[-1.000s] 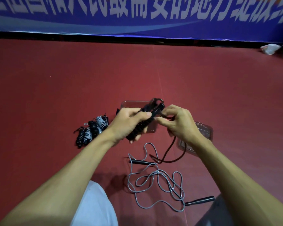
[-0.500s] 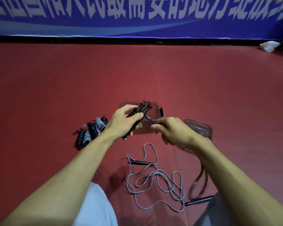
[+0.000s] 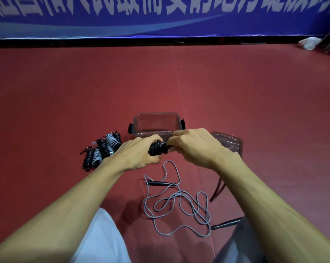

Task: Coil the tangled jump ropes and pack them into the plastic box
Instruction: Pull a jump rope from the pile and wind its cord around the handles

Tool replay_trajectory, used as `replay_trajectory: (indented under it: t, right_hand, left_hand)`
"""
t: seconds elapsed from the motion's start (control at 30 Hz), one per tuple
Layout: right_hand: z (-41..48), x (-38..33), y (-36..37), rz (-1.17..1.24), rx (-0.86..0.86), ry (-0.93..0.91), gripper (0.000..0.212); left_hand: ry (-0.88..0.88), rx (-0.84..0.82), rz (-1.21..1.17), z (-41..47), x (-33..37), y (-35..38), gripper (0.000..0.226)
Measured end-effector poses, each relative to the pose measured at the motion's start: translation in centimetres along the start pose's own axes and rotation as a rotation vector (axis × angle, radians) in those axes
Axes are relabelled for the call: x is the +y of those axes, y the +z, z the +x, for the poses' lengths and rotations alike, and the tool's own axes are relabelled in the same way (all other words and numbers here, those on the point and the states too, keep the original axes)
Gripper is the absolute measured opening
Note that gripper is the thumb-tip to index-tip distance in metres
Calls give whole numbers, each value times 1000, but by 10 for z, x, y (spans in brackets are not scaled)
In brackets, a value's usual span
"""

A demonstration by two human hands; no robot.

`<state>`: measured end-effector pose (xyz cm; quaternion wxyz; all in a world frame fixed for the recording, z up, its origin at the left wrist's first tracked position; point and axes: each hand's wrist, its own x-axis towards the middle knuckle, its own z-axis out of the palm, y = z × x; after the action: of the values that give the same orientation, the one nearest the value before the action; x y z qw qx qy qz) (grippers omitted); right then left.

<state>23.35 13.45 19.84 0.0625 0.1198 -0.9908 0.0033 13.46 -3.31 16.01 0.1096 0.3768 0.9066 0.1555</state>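
Observation:
My left hand point(image 3: 139, 152) grips a black jump rope bundle point(image 3: 156, 148), its cord wound round the handles. My right hand point(image 3: 194, 147) holds the bundle's right end, fingers curled round it. A dark loop of loose cord point(image 3: 217, 190) hangs below my right wrist. Just beyond both hands stands the clear plastic box point(image 3: 156, 121), empty, with black side clips. On the red floor in front of my knees lies a tangled grey jump rope point(image 3: 179, 204) with thin black handles. A row of coiled black and grey ropes point(image 3: 101, 150) lies to the left.
The box's clear lid point(image 3: 228, 143) lies on the floor right of the box, partly behind my right hand. A blue banner point(image 3: 160, 16) runs along the far wall. A white crumpled thing point(image 3: 310, 43) sits at the far right. My knees fill the lower edge.
Both hands have dropped lower and come together on the black bundle. My right hand has moved from pulling the cord to gripping the bundle's end; more cord is wound on.

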Motion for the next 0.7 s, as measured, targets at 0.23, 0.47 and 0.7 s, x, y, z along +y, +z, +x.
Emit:
replay_trajectory:
  t: [0.23, 0.47, 0.7]
  right_hand:
    - [6, 3, 1, 322, 291, 5, 13]
    - [9, 20, 12, 598, 376, 191, 31]
    - [10, 19, 20, 652, 282, 265, 30]
  left_hand:
    - [71, -29, 22, -11, 14, -7, 35]
    - [154, 78, -62, -16, 19, -9, 33]
    - [152, 258, -420, -8, 20, -7, 38]
